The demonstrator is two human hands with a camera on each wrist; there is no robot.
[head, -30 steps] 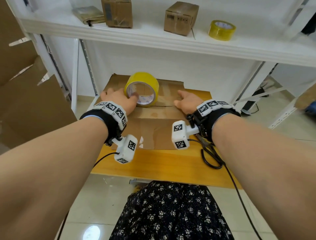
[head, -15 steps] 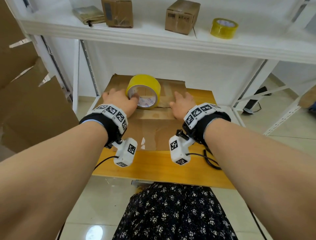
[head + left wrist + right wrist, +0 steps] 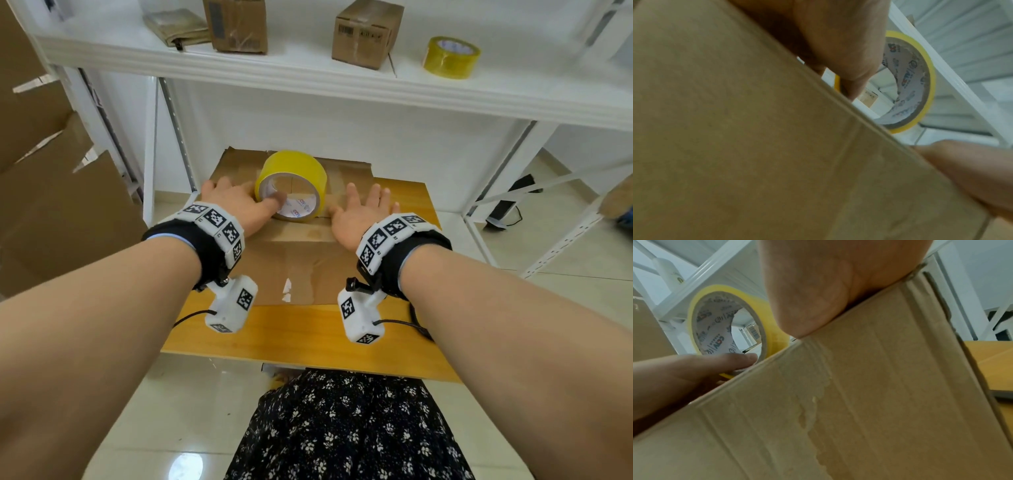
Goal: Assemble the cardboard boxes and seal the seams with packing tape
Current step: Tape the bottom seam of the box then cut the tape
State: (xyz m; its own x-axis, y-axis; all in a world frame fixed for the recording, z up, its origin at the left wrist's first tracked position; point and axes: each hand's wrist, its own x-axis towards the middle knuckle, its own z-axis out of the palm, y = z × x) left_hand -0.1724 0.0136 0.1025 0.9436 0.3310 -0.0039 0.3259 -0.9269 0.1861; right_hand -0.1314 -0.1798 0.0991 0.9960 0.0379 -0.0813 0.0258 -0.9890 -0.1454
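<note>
Though hidden overhead, left thumb (image 3: 740,361) inside tape roll (image 3: 725,324) core.

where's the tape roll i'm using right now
In the head view, the tape roll stands on the cardboard box, between your left hand and right hand.

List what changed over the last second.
The right hand slid from the box's right edge toward its middle and now lies flat by the tape roll. The left hand kept its thumb in the roll's core. Box and roll stayed put.
</note>
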